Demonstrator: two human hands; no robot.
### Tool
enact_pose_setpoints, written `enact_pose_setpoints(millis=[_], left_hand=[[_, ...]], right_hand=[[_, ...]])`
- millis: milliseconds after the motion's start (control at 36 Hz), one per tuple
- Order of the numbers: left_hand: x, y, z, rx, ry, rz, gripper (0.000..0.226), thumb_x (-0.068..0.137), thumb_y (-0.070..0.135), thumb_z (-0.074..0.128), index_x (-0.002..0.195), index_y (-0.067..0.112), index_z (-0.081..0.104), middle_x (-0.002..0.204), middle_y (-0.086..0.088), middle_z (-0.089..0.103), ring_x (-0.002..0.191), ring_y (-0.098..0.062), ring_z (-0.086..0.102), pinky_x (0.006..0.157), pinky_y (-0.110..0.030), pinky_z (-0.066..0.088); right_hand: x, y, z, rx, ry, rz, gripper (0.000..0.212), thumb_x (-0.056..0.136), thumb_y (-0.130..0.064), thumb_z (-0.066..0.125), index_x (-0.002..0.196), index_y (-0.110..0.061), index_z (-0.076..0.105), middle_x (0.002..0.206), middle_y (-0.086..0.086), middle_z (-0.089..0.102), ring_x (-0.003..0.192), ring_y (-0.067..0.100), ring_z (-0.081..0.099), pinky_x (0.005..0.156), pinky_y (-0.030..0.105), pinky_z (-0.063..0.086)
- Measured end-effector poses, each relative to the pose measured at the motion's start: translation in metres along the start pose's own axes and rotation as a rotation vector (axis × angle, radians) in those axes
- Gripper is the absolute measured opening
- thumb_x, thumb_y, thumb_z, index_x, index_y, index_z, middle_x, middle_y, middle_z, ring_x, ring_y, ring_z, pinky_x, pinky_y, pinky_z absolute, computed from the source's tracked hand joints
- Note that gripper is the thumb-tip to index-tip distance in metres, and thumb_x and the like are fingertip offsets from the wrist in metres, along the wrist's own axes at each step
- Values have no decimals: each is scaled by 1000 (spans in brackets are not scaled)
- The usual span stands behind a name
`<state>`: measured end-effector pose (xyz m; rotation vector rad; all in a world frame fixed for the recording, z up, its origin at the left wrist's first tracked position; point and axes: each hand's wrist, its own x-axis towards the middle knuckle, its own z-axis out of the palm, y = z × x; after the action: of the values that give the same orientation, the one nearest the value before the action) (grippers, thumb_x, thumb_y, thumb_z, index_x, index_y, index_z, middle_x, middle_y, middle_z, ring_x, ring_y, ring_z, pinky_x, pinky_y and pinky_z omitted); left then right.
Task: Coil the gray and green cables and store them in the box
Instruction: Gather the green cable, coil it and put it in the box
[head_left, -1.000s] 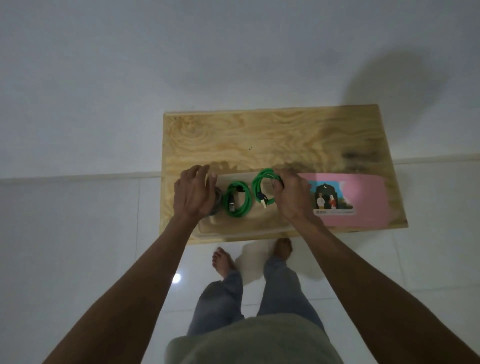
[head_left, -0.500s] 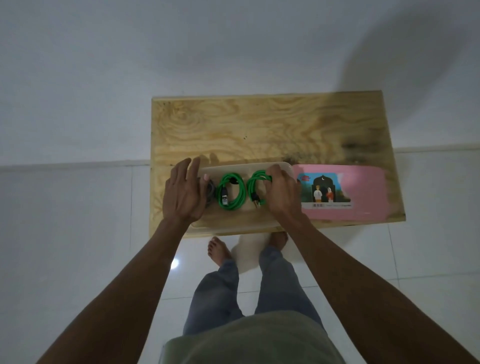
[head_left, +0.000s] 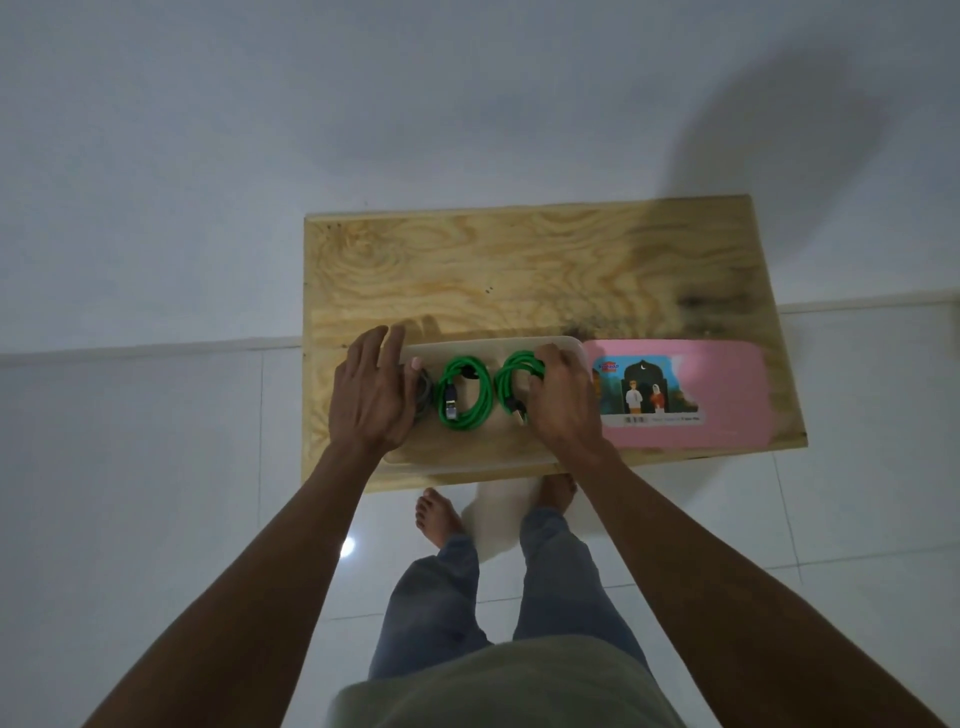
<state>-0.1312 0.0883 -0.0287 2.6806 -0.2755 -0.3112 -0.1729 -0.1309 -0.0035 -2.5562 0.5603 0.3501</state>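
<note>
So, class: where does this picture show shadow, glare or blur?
Head view: dim overall; a big soft shadow on the wall above the table's right corner; a small bright glare spot on the floor tile; the label on the pink lid is too blurred to read.

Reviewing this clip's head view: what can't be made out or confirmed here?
- Gray cable: mostly hidden under the left hand; how well it is coiled cannot be told.
- Right green coil: partly covered by the right hand; fingers unclear.
- Box: near rim faint, depth unclear.
- Pink lid: label text too small.
</note>
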Motion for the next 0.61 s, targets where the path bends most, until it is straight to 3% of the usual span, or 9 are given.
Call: enact_pose_setpoints(millis=[306,472,611], left_hand=[[3,22,-9,53,22,-31,67,102,53,20,153,12,34,158,-16,38,148,-34,29,118,-58,23],[14,80,-18,-50,91,4,63,104,50,25,156,13,32,160,-17,35,148,-35,29,119,-55,24],[21,145,-10,-122,155,47,61,105,49,28,155,14,33,158,-18,37,146,-35,32,118,-51,28]], right_hand=[[-11,-1,-27,256,182,-18,30,93,-9,56,122,-8,62,116,18,66,107,34,62,88,43,54],[-3,11,-59,363,262,-93,38,94,-16,58,132,-12,59,113,16,68,102,31,64,88,42,55],[6,50,-93,411,280,-92,42,96,-20,57,138,-15,55,126,12,64,109,28,62,94,43,53]])
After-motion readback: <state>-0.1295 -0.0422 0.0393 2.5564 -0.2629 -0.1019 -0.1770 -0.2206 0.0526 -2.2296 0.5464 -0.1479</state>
